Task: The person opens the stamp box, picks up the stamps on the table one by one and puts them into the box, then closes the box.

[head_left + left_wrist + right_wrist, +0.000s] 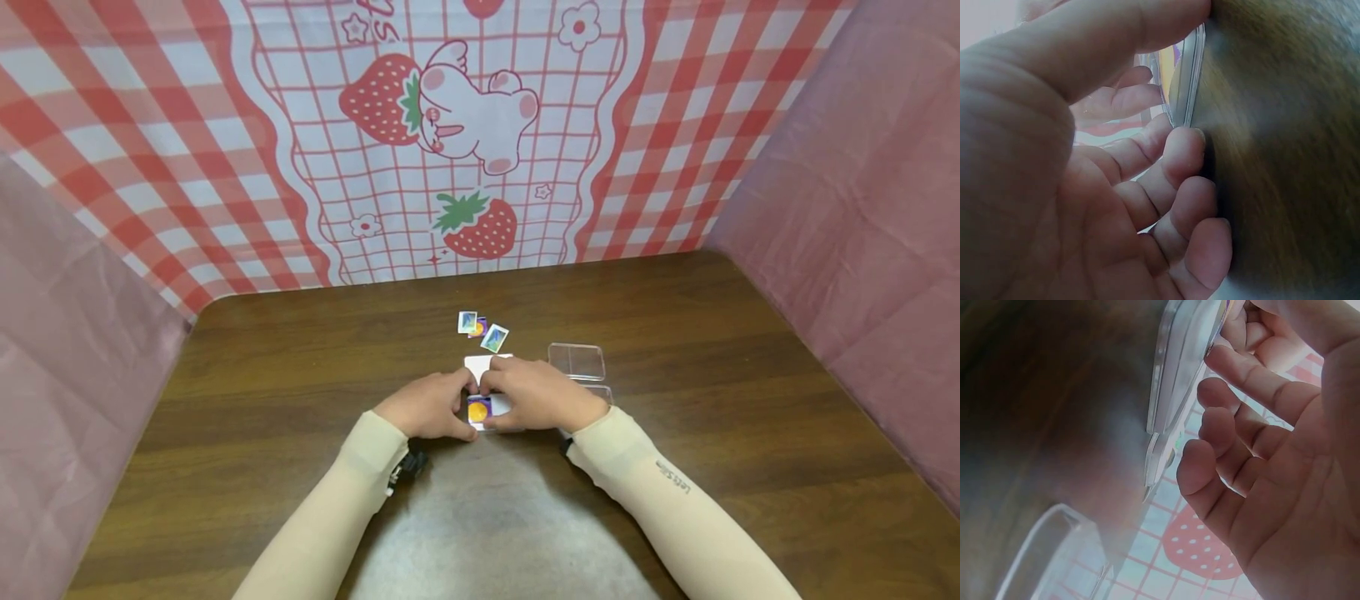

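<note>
Between both hands a small clear plastic case (502, 431) lies open on the table. Its near half holds a card (478, 410) with an orange round picture on purple; a white panel (477, 364) shows in its far half. My left hand (427, 406) grips the case's left side, thumb at the near edge and fingertips at the far side. From the right, my right hand (542, 395) holds the case, thumb on the near part and index finger bent toward the middle. In the right wrist view, the case's clear side (1169, 369) stands close beside the fingertips.
Beyond the case lie a few small picture cards (494, 337), two of them overlapping. Another clear plastic case (576, 362) lies open at the right, partly behind the right hand. A strawberry-print cloth (420, 192) hangs at the back of the wooden table (285, 367).
</note>
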Demonstrator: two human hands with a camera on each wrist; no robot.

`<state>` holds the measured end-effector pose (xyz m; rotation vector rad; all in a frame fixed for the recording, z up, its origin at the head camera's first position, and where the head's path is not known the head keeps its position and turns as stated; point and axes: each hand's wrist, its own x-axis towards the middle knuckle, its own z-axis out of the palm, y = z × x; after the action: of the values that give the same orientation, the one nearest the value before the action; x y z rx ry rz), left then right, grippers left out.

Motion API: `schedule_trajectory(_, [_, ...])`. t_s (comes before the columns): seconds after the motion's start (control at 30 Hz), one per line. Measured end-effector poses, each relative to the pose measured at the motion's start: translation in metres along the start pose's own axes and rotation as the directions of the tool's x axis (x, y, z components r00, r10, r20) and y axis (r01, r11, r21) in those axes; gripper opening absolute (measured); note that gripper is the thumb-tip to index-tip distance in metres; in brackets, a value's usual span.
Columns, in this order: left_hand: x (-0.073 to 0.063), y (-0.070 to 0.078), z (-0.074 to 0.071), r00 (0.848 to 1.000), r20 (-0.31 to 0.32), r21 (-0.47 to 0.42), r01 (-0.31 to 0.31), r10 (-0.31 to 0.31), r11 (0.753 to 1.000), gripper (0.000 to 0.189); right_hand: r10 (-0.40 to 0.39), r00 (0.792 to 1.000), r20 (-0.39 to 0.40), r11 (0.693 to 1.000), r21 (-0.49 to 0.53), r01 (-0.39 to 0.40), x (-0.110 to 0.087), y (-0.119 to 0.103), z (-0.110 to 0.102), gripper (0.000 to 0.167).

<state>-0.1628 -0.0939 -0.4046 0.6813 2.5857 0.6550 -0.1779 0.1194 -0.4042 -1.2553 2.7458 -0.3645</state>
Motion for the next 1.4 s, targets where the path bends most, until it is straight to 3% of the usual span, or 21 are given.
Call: schedule_trajectory(1.4, [0.0002, 0.0011, 0.0013, 1.000, -0.008, -0.013, 0.018, -0.018, 1.000, 0.053, -0.010, 1.000, -0.011, 1.000, -0.026, 0.010, -0.0002, 0.0004, 0.0008, 0.030])
